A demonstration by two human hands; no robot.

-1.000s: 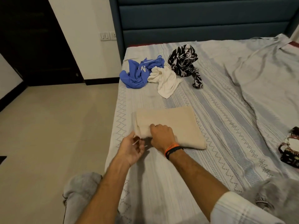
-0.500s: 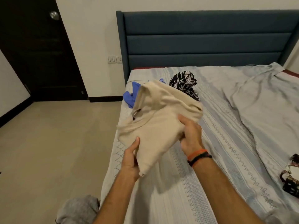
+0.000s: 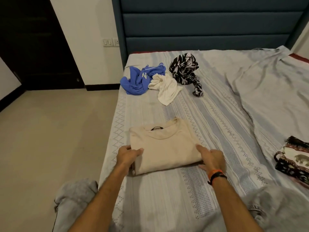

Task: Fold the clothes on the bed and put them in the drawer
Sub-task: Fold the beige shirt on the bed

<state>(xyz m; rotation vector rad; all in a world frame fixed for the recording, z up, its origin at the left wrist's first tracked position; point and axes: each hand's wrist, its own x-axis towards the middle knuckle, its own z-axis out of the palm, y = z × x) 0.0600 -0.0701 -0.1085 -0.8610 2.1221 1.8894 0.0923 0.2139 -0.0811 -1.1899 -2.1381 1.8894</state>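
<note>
Here the folded beige cotton T-shirt (image 3: 164,148) lies flat on the grey-and-white patterned bedsheet (image 3: 217,124), near the bed's left edge, with its round collar turned toward the headboard. The left hand (image 3: 127,156) grips the shirt's near left corner, thumb on top and the fingers curled round the edge beneath. The right hand (image 3: 211,157) rests at the near right corner with its fingers fairly straight, the forefinger lying on the cloth and the thumb at the lower edge; whether it pinches the fabric cannot be told. An orange and a black wristband (image 3: 216,175) circle the right wrist.

Farther up the bed, well apart from the shirt, three unfolded garments lie in a cluster: a crumpled blue top (image 3: 140,79), a cream-white cloth (image 3: 166,89) touching it, and a black-and-white leaf-print garment (image 3: 185,71) just beside that. At the right edge of the view sits a folded dark patterned cloth (image 3: 296,159). A dark blue padded headboard (image 3: 209,24) stands behind.
</note>
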